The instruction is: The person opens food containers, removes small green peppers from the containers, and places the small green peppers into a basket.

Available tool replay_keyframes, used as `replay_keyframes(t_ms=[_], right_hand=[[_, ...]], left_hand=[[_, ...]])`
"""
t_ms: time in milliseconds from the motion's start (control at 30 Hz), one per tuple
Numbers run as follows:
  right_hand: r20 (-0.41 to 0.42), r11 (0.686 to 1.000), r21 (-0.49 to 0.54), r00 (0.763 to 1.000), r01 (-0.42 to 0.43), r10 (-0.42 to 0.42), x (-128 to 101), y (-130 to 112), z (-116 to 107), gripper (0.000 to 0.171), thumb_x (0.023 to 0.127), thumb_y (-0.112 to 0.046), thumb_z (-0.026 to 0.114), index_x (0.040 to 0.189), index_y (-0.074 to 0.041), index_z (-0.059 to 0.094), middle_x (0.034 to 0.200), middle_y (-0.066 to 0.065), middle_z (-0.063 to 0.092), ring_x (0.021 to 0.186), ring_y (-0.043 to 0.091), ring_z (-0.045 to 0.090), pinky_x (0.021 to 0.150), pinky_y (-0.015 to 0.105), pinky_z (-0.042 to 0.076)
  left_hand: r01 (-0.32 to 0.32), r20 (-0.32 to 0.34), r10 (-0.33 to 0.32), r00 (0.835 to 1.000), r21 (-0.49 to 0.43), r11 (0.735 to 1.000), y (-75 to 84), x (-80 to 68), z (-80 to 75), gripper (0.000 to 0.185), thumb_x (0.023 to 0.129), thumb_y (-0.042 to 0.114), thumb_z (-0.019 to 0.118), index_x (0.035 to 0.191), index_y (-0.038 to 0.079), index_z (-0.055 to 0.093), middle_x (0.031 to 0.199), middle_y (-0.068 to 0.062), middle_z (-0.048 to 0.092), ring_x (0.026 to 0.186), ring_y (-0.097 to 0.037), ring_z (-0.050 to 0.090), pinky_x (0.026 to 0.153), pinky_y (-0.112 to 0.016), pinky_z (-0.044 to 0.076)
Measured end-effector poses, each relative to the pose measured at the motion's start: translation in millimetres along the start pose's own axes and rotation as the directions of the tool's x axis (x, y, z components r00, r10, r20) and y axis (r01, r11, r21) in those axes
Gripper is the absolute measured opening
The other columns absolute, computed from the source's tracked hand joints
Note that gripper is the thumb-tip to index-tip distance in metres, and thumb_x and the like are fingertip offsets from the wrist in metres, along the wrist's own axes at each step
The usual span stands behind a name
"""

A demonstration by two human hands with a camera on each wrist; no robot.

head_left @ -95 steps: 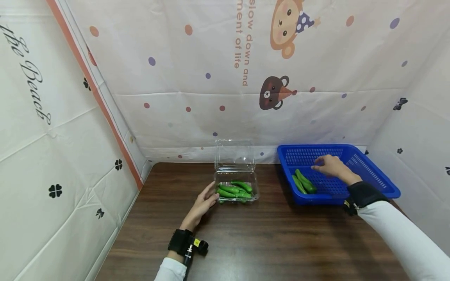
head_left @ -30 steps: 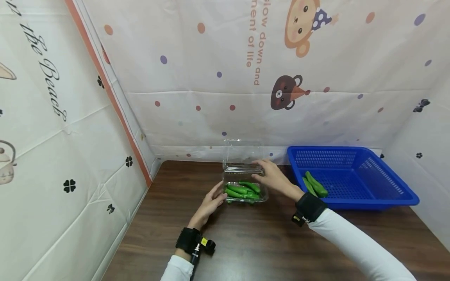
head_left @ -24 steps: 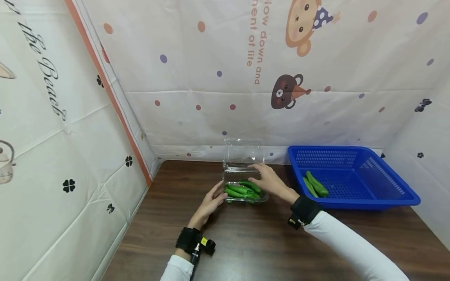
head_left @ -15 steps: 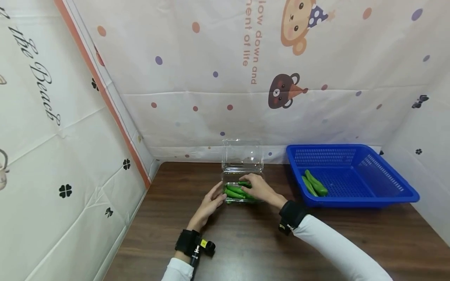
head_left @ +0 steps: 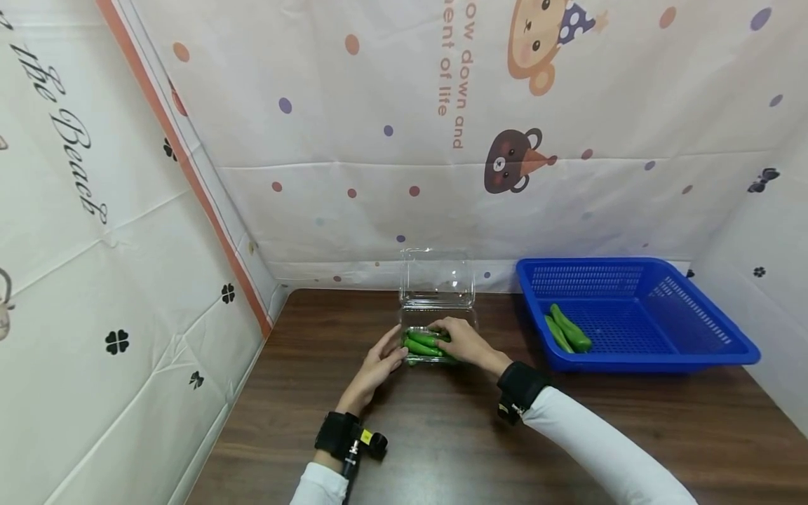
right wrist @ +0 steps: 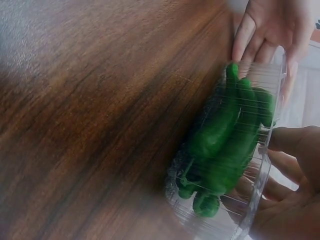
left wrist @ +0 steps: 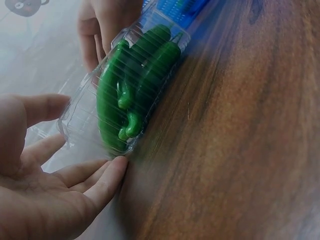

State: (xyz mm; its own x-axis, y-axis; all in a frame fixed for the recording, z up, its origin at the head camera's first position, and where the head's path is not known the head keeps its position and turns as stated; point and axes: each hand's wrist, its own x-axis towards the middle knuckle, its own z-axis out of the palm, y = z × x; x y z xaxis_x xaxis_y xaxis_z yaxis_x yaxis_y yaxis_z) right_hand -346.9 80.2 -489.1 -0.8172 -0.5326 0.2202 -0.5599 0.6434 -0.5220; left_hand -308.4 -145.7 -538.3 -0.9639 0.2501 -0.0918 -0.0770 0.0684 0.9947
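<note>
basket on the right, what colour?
Blue basket, perforated plastic; clearest in the head view.

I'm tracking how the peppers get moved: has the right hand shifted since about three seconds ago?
Yes. The right hand has left the blue basket and moved leftward to the clear box of green peppers.

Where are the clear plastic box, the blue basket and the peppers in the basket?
clear plastic box [head_left: 437,279]: head view, on its raised lid.
blue basket [head_left: 650,357]: head view, on its near wall.
peppers in the basket [head_left: 570,330]: head view, on the middle of a green pod.
</note>
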Motion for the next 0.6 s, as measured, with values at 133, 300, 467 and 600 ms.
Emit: replay_keyframes(t_ms=[133, 300, 467, 600], right_hand=[[-0.002, 0.999, -0.041, 1.0, 0.0, 0.0, 2.5, 0.1, 3.4, 0.026, 0.092, 0.001, 0.07, 0.118, 0.006, 0.072, 0.113, 0.021, 0.074, 0.107, 0.035, 0.07, 0.093, 0.049, 0.06], [-0.009, 0.997, -0.074, 1.0, -0.002, 0.001, 5.8, -1.0, 3.7, 0.022, 0.091, 0.001, 0.071, 0.113, 0.003, 0.075, 0.111, 0.018, 0.075, 0.106, 0.033, 0.071, 0.092, 0.048, 0.06], [0.002, 0.997, -0.074, 0.999, -0.035, 0.036, 5.9, -3.3, 2.7, 0.022, 0.091, 0.001, 0.071, 0.113, 0.001, 0.077, 0.113, 0.017, 0.076, 0.107, 0.031, 0.071, 0.091, 0.047, 0.06], [0.008, 0.996, -0.074, 0.999, -0.044, 0.044, 7.2, -0.6, 3.8, 0.021, 0.091, -0.003, 0.073, 0.111, -0.001, 0.077, 0.11, 0.016, 0.077, 0.1, 0.026, 0.072, 0.085, 0.044, 0.061]], left_hand=[[0.003, 0.002, -0.003, 1.0, 0.006, 1.0, 0.9, 0.1, -0.4, 0.064, 0.107, 0.024, 0.056, 0.164, 0.022, 0.027, 0.164, -0.026, 0.031, 0.149, -0.042, 0.037, 0.121, -0.055, 0.039], [0.002, -0.008, -0.002, 1.0, -0.004, 1.0, 2.8, 0.8, 0.0, 0.064, 0.106, 0.023, 0.057, 0.163, 0.023, 0.028, 0.164, -0.027, 0.031, 0.148, -0.042, 0.038, 0.121, -0.055, 0.039], [0.0, -0.011, 0.0, 1.0, -0.02, 1.0, 1.9, 1.3, 0.0, 0.064, 0.106, 0.022, 0.058, 0.163, 0.022, 0.029, 0.164, -0.027, 0.031, 0.147, -0.042, 0.04, 0.121, -0.054, 0.04], [0.004, -0.005, -0.004, 1.0, -0.02, 1.0, 1.3, 1.0, 0.7, 0.063, 0.106, 0.021, 0.057, 0.163, 0.022, 0.029, 0.164, -0.026, 0.031, 0.148, -0.042, 0.039, 0.121, -0.054, 0.04]])
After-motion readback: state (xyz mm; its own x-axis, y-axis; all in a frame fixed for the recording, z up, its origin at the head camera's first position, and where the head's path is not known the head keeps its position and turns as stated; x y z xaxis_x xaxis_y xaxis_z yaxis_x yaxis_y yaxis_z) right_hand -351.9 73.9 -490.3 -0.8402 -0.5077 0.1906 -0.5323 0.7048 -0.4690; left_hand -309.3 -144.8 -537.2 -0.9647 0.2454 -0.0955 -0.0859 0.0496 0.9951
